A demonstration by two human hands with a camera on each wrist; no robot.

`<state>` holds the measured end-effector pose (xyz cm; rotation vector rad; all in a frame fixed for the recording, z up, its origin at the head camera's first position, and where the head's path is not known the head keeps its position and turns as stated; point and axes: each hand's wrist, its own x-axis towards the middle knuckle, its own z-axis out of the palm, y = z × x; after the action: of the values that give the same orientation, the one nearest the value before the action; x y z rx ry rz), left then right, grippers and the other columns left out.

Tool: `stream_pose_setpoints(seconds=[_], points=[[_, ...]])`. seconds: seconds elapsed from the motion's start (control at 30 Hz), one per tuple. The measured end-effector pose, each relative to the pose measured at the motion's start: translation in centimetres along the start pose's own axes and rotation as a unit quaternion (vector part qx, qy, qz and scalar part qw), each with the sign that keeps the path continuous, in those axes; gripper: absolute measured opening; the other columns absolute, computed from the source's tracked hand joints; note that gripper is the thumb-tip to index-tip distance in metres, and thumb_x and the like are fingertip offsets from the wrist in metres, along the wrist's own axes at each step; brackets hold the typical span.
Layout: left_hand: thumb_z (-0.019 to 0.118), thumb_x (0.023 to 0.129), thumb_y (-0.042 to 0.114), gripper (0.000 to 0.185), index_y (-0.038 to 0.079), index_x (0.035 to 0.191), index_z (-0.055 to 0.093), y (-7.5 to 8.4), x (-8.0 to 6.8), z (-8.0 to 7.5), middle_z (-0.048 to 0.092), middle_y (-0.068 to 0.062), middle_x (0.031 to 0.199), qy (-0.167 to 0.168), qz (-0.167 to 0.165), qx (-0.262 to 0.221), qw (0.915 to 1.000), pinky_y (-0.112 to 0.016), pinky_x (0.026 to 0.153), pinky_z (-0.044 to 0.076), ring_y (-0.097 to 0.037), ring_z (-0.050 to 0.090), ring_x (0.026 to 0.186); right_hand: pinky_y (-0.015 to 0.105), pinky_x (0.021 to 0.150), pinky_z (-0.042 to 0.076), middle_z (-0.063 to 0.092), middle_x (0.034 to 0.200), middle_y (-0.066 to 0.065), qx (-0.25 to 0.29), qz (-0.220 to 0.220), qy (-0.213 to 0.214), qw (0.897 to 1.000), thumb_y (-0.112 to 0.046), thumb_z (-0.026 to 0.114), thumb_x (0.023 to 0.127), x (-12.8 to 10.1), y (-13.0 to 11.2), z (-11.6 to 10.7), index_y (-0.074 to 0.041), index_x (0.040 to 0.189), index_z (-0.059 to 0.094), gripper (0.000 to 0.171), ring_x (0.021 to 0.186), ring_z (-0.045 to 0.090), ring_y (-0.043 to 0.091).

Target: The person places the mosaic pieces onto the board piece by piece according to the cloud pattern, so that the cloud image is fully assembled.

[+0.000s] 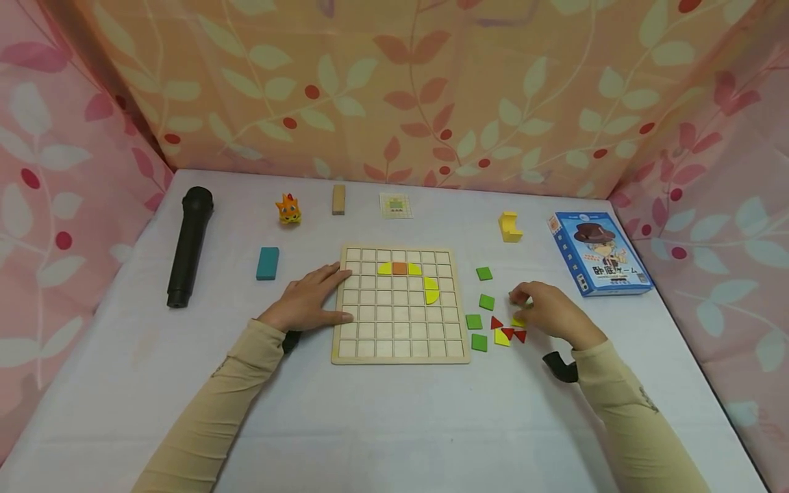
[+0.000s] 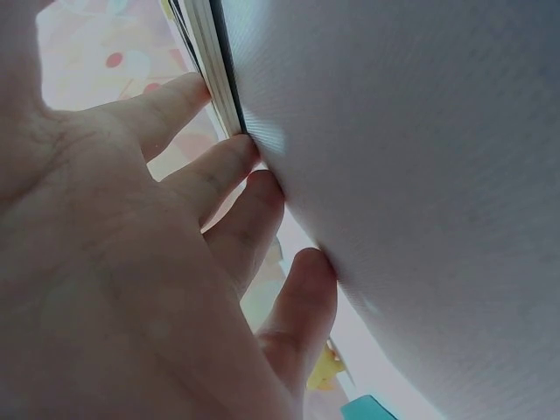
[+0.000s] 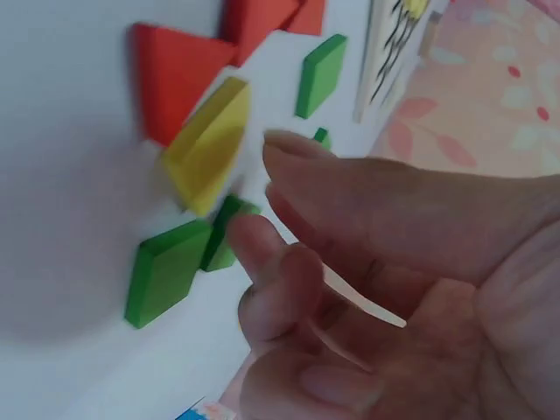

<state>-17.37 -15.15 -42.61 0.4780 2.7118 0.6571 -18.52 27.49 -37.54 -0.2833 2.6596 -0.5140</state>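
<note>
A grid board point(image 1: 401, 305) lies mid-table with a few tiles point(image 1: 409, 274) in its upper rows. Loose tiles point(image 1: 493, 318) lie just right of it, a box point(image 1: 598, 253) farther right. A microphone point(image 1: 188, 246) lies far left, a block point(image 1: 268, 263) between it and the board.

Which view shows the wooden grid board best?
The head view: the whole board lies flat, grid and yellow-and-orange pieces visible, left hand at its edge. The left wrist view shows only its edge; the right wrist view only a cropped corner.
</note>
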Motion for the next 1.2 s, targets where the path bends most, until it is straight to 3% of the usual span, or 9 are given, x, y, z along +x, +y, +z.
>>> stream_pose_setpoints(seconds=[0.5,0.77,1.0,1.2], points=[[0.069,0.084,0.050,0.085,0.018,0.152,0.028,0.2,0.0,-0.1,0.018,-0.012,0.159,-0.005,0.001,-0.003,1.0000,-0.066,0.103,0.024,-0.038,0.019,0.144,0.052,0.090,0.047,0.063,0.106,0.012,-0.024,-0.032,-0.017,0.999,-0.004,0.071,0.084,-0.3,1.5,0.7,-0.003,0.112,0.063,0.029,0.098,0.055,0.029],[0.070,0.083,0.048,0.085,0.018,0.152,0.029,0.4,-0.1,-0.2,0.019,-0.012,0.159,-0.004,-0.004,-0.005,1.0000,-0.065,0.103,0.024,-0.038,0.019,0.144,0.041,0.081,0.049,0.059,0.091,0.005,-0.040,-0.067,-0.010,0.997,-0.004,0.073,0.083,-0.2,2.2,0.8,-0.005,0.100,0.063,0.020,0.085,0.052,0.021],[0.070,0.084,0.047,0.085,0.017,0.152,0.029,0.6,-0.3,-0.5,0.018,-0.012,0.159,-0.005,-0.004,-0.007,1.0000,-0.065,0.103,0.023,-0.039,0.019,0.144,0.033,0.072,0.047,0.055,0.080,0.001,-0.055,-0.099,0.016,0.993,-0.003,0.073,0.083,0.0,1.6,0.2,-0.009,0.091,0.063,0.014,0.079,0.051,0.018],[0.069,0.084,0.047,0.085,0.017,0.152,0.028,0.6,-0.3,-0.5,0.019,-0.013,0.159,-0.004,-0.001,-0.005,1.0000,-0.065,0.103,0.024,-0.039,0.019,0.144,0.031,0.066,0.045,0.053,0.076,0.002,-0.031,-0.109,0.044,0.993,-0.003,0.071,0.084,1.0,-0.2,-0.7,-0.012,0.091,0.064,0.014,0.077,0.051,0.019]])
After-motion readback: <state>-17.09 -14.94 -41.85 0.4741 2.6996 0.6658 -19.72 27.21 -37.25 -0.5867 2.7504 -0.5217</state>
